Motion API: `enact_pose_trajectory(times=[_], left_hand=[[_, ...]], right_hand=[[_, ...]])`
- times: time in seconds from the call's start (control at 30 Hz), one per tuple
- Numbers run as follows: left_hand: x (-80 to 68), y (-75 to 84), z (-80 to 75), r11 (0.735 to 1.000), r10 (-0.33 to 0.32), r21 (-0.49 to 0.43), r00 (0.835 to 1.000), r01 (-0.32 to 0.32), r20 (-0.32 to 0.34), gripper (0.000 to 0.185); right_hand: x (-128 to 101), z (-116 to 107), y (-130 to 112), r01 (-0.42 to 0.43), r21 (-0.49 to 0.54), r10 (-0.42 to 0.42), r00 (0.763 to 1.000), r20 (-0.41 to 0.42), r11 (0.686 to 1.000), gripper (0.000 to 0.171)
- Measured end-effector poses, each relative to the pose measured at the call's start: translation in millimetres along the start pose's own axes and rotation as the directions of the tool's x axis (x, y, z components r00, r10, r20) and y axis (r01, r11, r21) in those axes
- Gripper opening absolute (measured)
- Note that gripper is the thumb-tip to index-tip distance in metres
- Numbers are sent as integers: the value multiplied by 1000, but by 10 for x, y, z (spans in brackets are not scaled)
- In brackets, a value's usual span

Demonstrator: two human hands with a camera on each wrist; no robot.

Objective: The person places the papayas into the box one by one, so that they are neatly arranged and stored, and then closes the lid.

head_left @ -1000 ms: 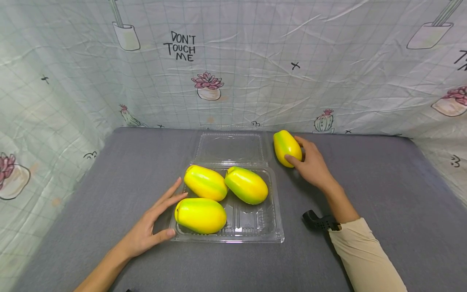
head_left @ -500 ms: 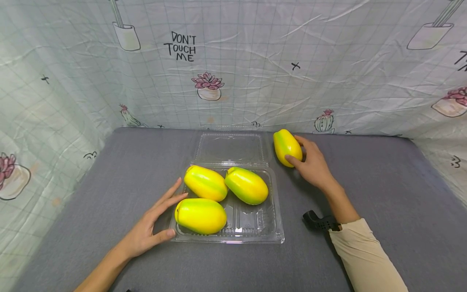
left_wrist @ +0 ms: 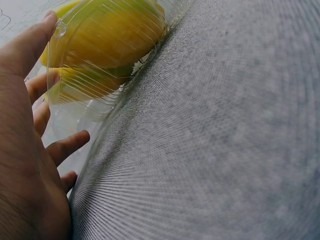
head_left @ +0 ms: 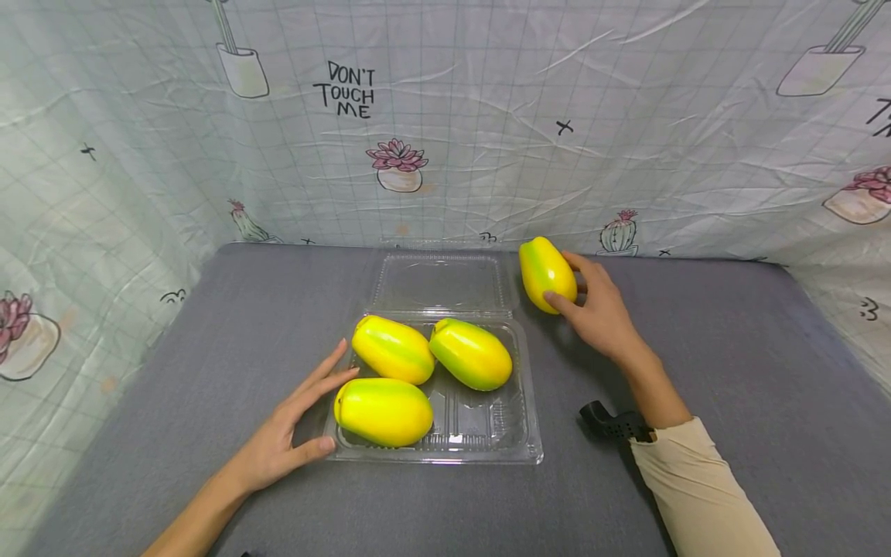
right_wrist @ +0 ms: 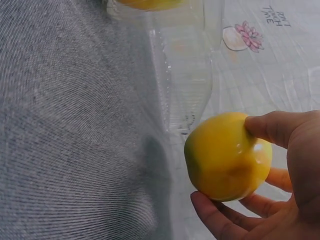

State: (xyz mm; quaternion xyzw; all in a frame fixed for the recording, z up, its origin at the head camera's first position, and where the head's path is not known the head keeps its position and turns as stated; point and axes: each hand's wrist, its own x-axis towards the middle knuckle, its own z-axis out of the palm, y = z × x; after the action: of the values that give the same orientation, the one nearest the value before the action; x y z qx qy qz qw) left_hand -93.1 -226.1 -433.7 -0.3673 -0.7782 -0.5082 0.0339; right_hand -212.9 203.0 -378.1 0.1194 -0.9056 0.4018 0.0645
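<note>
The right hand [head_left: 597,309] had its thumb and fingers curled around a yellow-green mango [head_left: 546,275], right of centre in the head view, just beside the open lid of the clear plastic box [head_left: 529,441]. The wrist view showed that mango [right_wrist: 227,157] pinched between the thumb above and fingers below, with a shadow on the grey cloth under it, so it looked clear of the table [head_left: 731,363]. Three more mangoes lay in the box: one at the front left [head_left: 383,411] and two side by side behind it [head_left: 393,349] [head_left: 470,353].

The left hand [head_left: 288,433] lay flat against the box's left edge, fingers straight and spread, the thumb at the front corner.

The mango's skin looked smooth and glossy, and the grip sat on one end only, so it could have slipped or rolled out of the fingers. The thin box could also have skidded on the cloth or tipped if the fruit came down on its rim; the flat left hand seemed the only thing steadying it.

Compared with a second earlier, the mango sat slightly higher in the head view, with the hand raised along with it. The left hand and the three boxed mangoes had not moved.
</note>
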Motion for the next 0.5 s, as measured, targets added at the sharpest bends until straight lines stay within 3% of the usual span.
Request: enact_pose_trajectory(times=[0.5], left_hand=[[-1,-14,-5,1000,8,5,1000,-8,-2,67]], right_hand=[[-28,-58,-193,54,93,-52,998,-20,994,68]])
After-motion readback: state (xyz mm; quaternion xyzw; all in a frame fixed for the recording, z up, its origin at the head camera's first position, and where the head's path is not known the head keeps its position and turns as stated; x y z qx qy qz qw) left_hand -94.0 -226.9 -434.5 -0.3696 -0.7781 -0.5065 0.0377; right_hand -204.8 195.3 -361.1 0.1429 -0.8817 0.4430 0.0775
